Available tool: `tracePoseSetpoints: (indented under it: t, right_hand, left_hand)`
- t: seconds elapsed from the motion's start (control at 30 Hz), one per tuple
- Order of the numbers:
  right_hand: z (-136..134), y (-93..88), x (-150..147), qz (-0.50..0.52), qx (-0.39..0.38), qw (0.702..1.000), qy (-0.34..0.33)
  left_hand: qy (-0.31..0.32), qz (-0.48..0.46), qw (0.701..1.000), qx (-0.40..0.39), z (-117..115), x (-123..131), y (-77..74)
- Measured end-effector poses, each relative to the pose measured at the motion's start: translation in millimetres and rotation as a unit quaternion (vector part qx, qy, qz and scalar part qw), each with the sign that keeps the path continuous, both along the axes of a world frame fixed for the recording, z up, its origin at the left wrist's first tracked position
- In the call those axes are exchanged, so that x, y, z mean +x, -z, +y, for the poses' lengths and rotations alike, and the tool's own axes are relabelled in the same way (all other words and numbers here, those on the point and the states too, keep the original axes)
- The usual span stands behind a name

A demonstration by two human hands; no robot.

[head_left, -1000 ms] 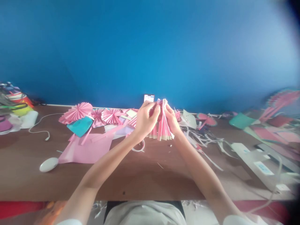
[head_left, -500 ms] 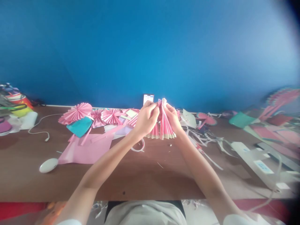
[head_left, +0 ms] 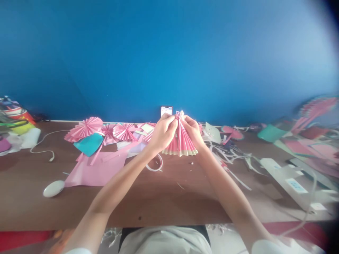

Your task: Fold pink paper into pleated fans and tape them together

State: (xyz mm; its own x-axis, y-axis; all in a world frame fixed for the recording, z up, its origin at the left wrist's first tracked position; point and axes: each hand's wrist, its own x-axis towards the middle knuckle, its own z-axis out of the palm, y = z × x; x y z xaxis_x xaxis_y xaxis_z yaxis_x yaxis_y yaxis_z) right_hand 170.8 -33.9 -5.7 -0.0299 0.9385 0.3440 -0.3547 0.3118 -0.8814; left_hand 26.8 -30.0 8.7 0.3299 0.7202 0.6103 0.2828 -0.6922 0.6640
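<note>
Above the middle of the desk, a pleated pink paper fan (head_left: 182, 143) with a pale yellow-green lower edge hangs between my hands. My left hand (head_left: 164, 131) pinches its gathered top from the left side. From the right, my right hand (head_left: 192, 129) grips the same narrow end, its fingers closed near the top. The folds spread downward and outward below the fingers. A phone (head_left: 166, 110) leans against the wall just behind my left hand, partly covered by it. Below the fan, a roll of white tape (head_left: 155, 168) lies on the desk.
Several pink pleated rosettes (head_left: 125, 132), a teal paper piece (head_left: 89, 144) and a pink sheet (head_left: 96, 173) lie to the left, near a white mouse (head_left: 53, 188). White paper strips (head_left: 233, 157) tangle on the right. Beyond them stands a white power strip (head_left: 284, 176).
The fan's pleats have spread into a more even, single fan shape, and the gap between its two sections has closed. Both hands stay on its top end, shifted slightly left.
</note>
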Motion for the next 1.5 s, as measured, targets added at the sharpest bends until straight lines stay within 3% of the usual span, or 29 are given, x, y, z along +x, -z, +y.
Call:
tracePoseSetpoints:
  t: [0.37,0.63,0.93,1.23,1.5]
  right_hand:
    - [6,3.3,3,-0.020,-0.017,1.000,-0.002]
    - [8,2.3,7,-0.042,-0.039,0.998,0.001]
    - [4,-5.1,11,-0.059,-0.057,0.996,-0.016]
    - [2,-7.2,16,-0.116,-0.057,0.991,-0.019]
    - [-13,-19.6,14,-0.250,-0.036,0.968,-0.001]
  left_hand:
    - [0.034,0.037,0.998,-0.033,6,-7,-4.8]
    - [0.104,-0.034,0.991,-0.078,12,-7,-4.0]
    - [0.127,-0.051,0.985,-0.107,12,-10,-4.3]
    - [0.136,-0.054,0.981,-0.126,16,-14,-2.9]
    - [0.121,-0.065,0.980,-0.145,20,-17,-1.7]
